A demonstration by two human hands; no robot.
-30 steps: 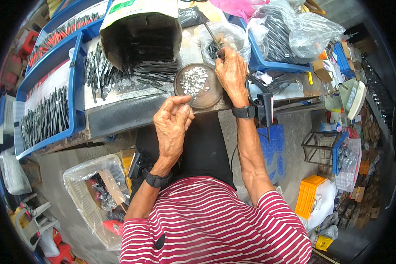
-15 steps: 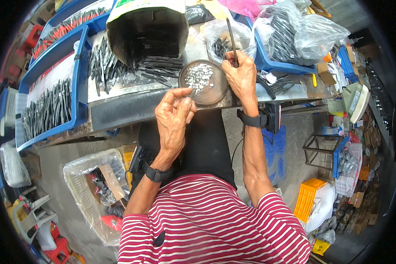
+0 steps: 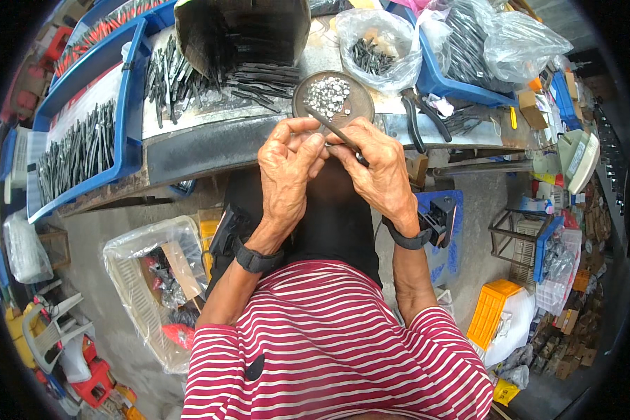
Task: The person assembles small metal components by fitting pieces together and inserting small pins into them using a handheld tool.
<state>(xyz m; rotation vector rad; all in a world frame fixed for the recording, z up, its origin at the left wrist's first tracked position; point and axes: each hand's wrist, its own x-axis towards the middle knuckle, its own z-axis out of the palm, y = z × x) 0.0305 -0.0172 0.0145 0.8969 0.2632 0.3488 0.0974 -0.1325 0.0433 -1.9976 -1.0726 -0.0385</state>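
My right hand (image 3: 379, 166) grips a thin dark stick (image 3: 334, 129), which slants up to the left past my left fingers. Beside it, my left hand (image 3: 285, 171) has thumb and fingers pinched together; whatever lies between them is too small to make out. The fingertips of both hands almost meet at the table's front edge. Just beyond them stands a round brown dish (image 3: 361, 105) with many small silvery-white pieces (image 3: 327, 94) in it. Left of the dish, long black strips (image 3: 262, 82) lie in a loose pile before a dark open-mouthed bag (image 3: 241, 35).
At the left, blue bins (image 3: 128, 133) hold upright black strips. A clear plastic bag (image 3: 402, 73) with short black pieces and black-handled pliers (image 3: 414, 122) lie right of the dish. Behind them is a blue tray (image 3: 462, 94) of bagged black parts. A plastic-lined crate (image 3: 129, 280) stands on the floor.
My right hand has come down and left from beside the clear bag, bringing the stick to my left fingertips. The stick has tipped from upright to slanting. My left hand stays pinched.
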